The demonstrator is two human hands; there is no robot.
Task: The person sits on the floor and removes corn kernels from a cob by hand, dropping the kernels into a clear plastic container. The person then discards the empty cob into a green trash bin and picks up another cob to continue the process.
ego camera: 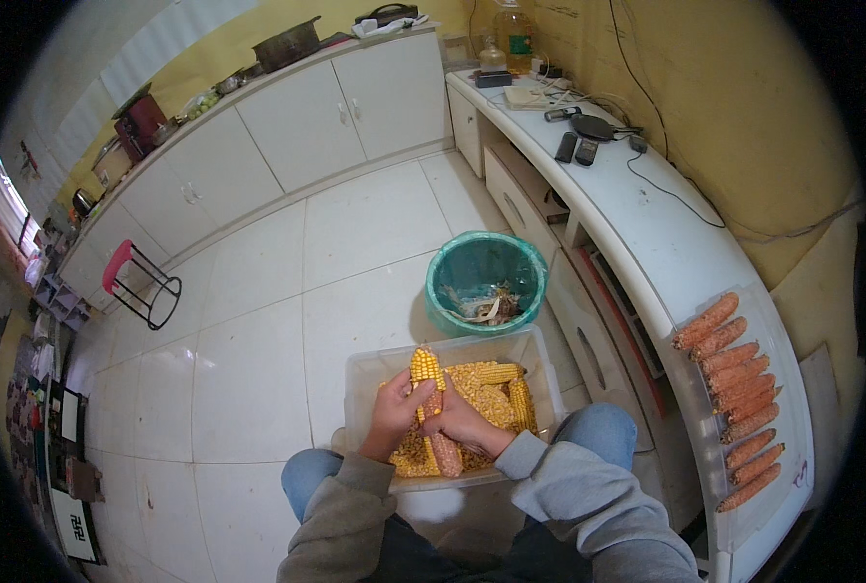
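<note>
A partly shelled corn cob [445, 453] is held by both hands over a clear plastic tub [375, 355]. Yellow kernels remain on its upper end, while the lower part is bare and pinkish. My left hand [395, 412] grips it from the left, thumb on the kernels. From the right, my right hand [466, 421] closes round its middle. Loose corn kernels [477, 393] fill the tub, with whole ears of corn [522, 403] lying on them at the right. Bare cobs [745, 393] lie in a row on a clear tray [761, 503] on the desk at the right.
A green-lined bin [440, 313] with husk scraps stands just beyond the tub. The white desk [666, 240] curves along the right, with phones and cables on it. A pink-topped stool [117, 264] is at the left, before white cabinets [287, 131].
</note>
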